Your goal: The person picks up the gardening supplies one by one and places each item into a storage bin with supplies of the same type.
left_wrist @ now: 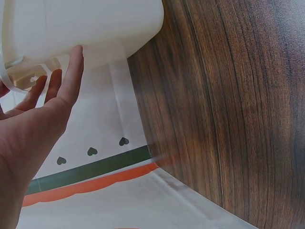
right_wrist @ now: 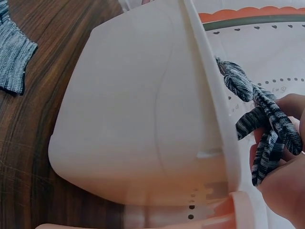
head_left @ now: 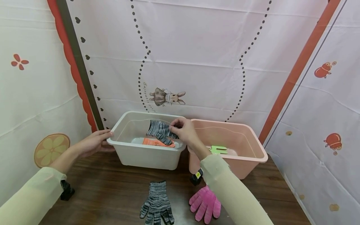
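Note:
My right hand (head_left: pixel 184 129) pinches a grey-and-black knitted glove (head_left: pixel 159 128) by its finger end, over the right part of the white bin (head_left: pixel 149 156). The glove's cuff points left, and in the right wrist view its fingers (right_wrist: pixel 274 124) hang at the hand. My left hand (head_left: pixel 95 142) holds the left end of the white bin at its rim, with some fingers (left_wrist: pixel 74 76) under the rim against the outer wall. Inside this bin lies an orange item (head_left: pixel 158 142), partly covered by the glove.
A pink bin (head_left: pixel 242 165) stands right beside the white one, with a light green fork-shaped item (head_left: pixel 218 149) inside. On the wooden table in front lie another grey-and-black glove (head_left: pixel 157 201) and a pink glove (head_left: pixel 205 204). Printed white cloth (head_left: pixel 197 78) rises behind the bins.

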`<state>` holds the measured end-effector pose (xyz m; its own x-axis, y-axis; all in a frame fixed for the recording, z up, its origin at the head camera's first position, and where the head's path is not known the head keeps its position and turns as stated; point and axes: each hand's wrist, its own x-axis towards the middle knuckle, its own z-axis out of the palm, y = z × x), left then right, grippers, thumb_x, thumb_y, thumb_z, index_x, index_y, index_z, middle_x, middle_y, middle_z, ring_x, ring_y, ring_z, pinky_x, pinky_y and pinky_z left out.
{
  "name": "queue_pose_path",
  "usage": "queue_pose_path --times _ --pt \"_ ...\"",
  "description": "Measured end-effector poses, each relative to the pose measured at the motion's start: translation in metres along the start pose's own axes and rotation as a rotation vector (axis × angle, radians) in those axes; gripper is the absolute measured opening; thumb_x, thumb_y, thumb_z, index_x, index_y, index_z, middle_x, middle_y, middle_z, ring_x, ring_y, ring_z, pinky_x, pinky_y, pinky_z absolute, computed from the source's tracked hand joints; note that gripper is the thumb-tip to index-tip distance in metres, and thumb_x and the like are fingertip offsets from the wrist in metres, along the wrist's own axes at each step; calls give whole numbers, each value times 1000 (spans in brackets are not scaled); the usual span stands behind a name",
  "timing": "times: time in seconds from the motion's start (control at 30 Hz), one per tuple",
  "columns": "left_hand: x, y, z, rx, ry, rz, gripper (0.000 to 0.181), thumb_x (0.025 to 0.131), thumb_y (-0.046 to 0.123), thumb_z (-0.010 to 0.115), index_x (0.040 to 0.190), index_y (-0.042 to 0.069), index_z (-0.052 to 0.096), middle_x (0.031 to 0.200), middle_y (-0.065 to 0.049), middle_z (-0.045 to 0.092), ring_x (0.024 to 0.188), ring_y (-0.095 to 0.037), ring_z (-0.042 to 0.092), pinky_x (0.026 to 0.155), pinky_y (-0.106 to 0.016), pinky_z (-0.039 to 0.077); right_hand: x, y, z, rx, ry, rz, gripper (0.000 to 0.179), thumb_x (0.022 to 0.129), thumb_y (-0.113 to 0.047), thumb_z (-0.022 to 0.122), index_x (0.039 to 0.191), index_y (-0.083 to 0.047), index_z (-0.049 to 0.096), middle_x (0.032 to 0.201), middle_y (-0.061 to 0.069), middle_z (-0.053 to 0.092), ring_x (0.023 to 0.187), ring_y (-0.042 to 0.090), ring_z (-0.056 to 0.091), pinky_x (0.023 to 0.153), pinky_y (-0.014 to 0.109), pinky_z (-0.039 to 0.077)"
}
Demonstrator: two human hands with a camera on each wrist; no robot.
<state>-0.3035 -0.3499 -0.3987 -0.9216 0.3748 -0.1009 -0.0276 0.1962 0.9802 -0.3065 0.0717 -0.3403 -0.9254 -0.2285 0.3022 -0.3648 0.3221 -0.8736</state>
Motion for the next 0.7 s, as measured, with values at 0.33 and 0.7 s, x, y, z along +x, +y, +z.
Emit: queue_pose_path --times 0.33,0.7 --pt "1 -2 -1 -9 1 7 71 116 37 45 163 -10 19 137 -13 59 113 -21 72 100 -62 56 -3 14 4 -30 -4 -22 6 97 -8 77 101 -5 74 98 6 73 92 18 64 81 30 54" --pt "1 -2 -1 -13 13 -1 71 116 38 45 163 -9 20 139 -15 58 114 -22 72 99 -60 57 -1 11 9 -44 -20 -40 6 98 -11 77 101 -7 74 99 5 72 92 19 64 82 31 54"
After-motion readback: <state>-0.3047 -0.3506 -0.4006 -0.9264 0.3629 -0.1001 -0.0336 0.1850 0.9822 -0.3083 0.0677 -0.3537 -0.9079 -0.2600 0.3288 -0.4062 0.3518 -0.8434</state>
